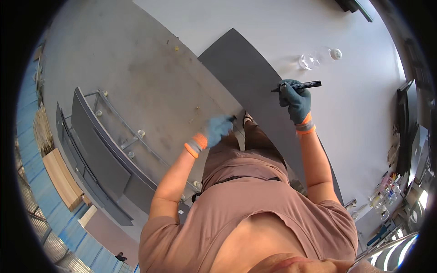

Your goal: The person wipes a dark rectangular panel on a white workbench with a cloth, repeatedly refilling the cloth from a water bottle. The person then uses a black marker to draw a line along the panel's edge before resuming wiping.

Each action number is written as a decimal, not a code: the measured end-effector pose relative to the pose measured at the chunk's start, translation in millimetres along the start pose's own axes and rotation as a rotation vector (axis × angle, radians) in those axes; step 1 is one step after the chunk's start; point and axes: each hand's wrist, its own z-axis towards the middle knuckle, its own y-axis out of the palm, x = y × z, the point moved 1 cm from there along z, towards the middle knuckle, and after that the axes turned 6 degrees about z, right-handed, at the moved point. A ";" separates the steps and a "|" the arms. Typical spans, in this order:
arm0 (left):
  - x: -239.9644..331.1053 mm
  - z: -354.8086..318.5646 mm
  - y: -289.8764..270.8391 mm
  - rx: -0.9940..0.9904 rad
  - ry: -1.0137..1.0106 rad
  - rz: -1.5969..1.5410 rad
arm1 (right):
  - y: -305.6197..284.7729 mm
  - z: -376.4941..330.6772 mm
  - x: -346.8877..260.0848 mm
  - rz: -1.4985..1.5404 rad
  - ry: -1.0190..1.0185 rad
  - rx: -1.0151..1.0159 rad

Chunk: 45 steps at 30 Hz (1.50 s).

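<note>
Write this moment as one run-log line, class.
right hand: holds black marker | over grey panel | left hand: at panel edge, grip unclear

The left hand [217,129], gloved, hangs low on the near left with fingers curled, its forearm bare and bent. The right hand [296,101], also gloved, reaches farther out on the right, fingers closed in a grip.
</note>
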 end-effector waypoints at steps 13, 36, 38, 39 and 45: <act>-54.6 233.0 -302.3 1.373 0.626 0.883 | 136.7 117.0 105.9 -0.229 -0.219 -0.157; -47.1 282.7 -280.6 1.679 0.713 0.778 | 160.8 171.4 147.4 -0.878 -0.666 -0.333; -47.2 287.0 -280.1 1.680 0.726 0.768 | 160.4 172.8 147.6 -0.895 -0.670 -0.333; -47.1 289.2 -279.7 1.678 0.734 0.765 | 160.1 173.4 147.7 -0.904 -0.672 -0.333; -46.7 286.8 -279.6 1.698 0.698 0.744 | 162.0 172.4 147.5 -0.919 -0.675 -0.335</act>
